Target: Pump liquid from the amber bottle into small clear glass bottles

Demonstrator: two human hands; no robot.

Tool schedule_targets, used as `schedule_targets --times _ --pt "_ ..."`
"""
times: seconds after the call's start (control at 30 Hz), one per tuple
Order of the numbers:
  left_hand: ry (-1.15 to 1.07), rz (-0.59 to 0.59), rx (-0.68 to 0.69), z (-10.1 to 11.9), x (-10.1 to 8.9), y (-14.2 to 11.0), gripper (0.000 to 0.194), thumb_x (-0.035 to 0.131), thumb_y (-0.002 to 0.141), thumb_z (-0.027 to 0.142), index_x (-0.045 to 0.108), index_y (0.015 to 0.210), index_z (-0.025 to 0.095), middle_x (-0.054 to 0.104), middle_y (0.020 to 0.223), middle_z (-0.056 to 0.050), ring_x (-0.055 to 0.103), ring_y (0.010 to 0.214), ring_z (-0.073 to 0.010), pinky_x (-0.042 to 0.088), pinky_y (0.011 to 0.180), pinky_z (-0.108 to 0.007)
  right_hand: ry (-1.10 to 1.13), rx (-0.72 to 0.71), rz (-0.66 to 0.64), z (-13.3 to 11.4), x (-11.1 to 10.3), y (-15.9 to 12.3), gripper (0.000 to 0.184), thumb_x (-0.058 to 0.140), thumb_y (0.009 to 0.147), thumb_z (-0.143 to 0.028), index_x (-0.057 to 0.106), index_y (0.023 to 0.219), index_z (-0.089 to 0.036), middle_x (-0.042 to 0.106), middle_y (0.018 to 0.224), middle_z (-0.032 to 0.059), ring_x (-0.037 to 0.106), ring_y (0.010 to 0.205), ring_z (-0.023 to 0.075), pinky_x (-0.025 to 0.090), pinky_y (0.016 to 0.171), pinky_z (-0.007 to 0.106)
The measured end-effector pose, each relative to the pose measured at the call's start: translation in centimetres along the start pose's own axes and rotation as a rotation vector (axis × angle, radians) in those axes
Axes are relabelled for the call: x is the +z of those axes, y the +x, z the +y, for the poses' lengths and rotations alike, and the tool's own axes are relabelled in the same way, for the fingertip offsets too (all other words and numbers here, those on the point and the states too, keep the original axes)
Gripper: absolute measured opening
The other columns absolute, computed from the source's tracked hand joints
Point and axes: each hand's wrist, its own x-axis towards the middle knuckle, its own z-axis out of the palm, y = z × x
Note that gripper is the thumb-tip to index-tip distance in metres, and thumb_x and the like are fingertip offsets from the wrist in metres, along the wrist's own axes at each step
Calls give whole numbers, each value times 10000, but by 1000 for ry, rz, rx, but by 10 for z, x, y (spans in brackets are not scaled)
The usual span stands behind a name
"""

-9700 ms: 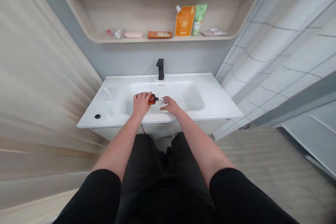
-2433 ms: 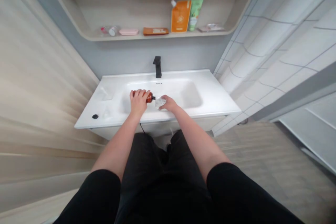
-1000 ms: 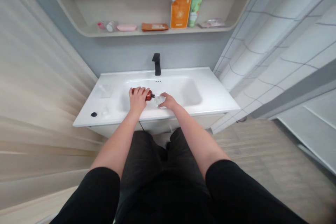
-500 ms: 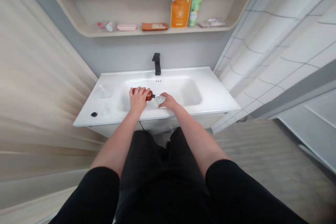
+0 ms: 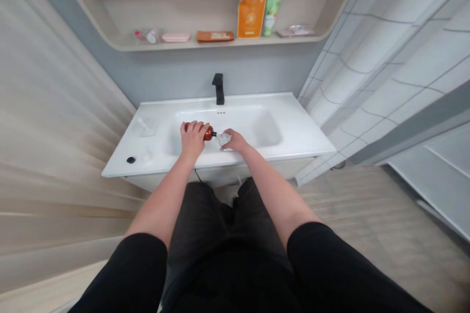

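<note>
You've got the white sink [image 5: 290, 137] right under you, hands low over the basin. Your left hand [image 5: 192, 140] is closed round an amber bottle [image 5: 209, 132] held sideways, neck aimed at your right hand [image 5: 235, 140], half-curled on a small clear thing [image 5: 223, 139], can't tell what.

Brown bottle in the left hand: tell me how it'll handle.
The brown bottle looks like glossy glass, so it's probably heavy for its size, slippery when wet, and fragile. Its rounded body might roll if laid down.

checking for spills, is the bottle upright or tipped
Tipped: the bottle lies sideways in the left hand, its nozzle toward the right hand.
</note>
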Motion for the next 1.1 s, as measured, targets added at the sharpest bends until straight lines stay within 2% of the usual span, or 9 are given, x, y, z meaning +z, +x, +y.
schedule_targets --times 0.47,0.87,1.0,1.1 --pt "-16 -6 -4 0 0 0 621 507 1040 145 684 1604 337 710 1604 -151 519 1581 -408 169 1407 -755 -1 -2 3 -2 -1 -2 736 1043 547 -203 726 1206 -280 776 1057 -42 739 1056 267 595 1014 392" --pt "2 -10 -12 -2 3 0 597 509 1061 165 676 1615 315 720 1588 -165 541 1567 -407 215 1384 -713 -2 -3 -6 1 0 -1 744 1045 543 -225 727 1215 -270 778 1051 -41 740 1044 264 596 1016 392" --pt "-19 -10 -26 -1 2 0 606 538 1046 161 677 1621 291 720 1592 -176 562 1557 -411 239 1374 -700 65 -25 -14 4 1 1 741 1041 529 -254 712 1192 -280 761 1009 -58 735 1022 263 601 1010 412" --pt "-37 -12 -69 1 2 1 579 590 1047 196 679 1616 250 719 1600 -185 606 1531 -409 310 1355 -649 149 -22 -29 8 2 2 754 1030 511 -268 690 1184 -285 748 985 -59 729 997 267 602 993 426"
